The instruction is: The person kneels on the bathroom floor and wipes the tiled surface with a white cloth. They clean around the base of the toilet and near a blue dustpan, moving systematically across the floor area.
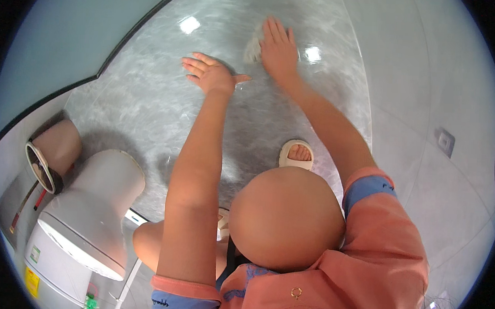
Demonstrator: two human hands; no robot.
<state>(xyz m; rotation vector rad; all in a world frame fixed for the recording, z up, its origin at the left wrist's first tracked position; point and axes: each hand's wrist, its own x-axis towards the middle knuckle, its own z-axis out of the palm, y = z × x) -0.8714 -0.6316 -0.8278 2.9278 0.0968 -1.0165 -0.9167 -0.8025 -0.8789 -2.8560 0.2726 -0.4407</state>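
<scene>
My left hand (214,75) is spread on the shiny grey marble-patterned floor (151,88), palm down, fingers apart, with nothing visible in it. Farther out and to its right, my right hand (279,50) lies flat over a whitish cloth (253,51). The cloth shows mainly along the left side of that hand; the rest is hidden beneath it. Both the cloth and the right hand look slightly blurred. Between my arms, my bare knee (288,218) is bent, and a cream slide sandal (296,153) shows just beyond it.
A white toilet (109,181) stands at left, beside a beige open-topped bin (61,142) and red-ended handles (19,215). A dark-edged raised border (97,76) curves along the upper left. Grey tile (407,91) on the right carries a small square plate (445,142).
</scene>
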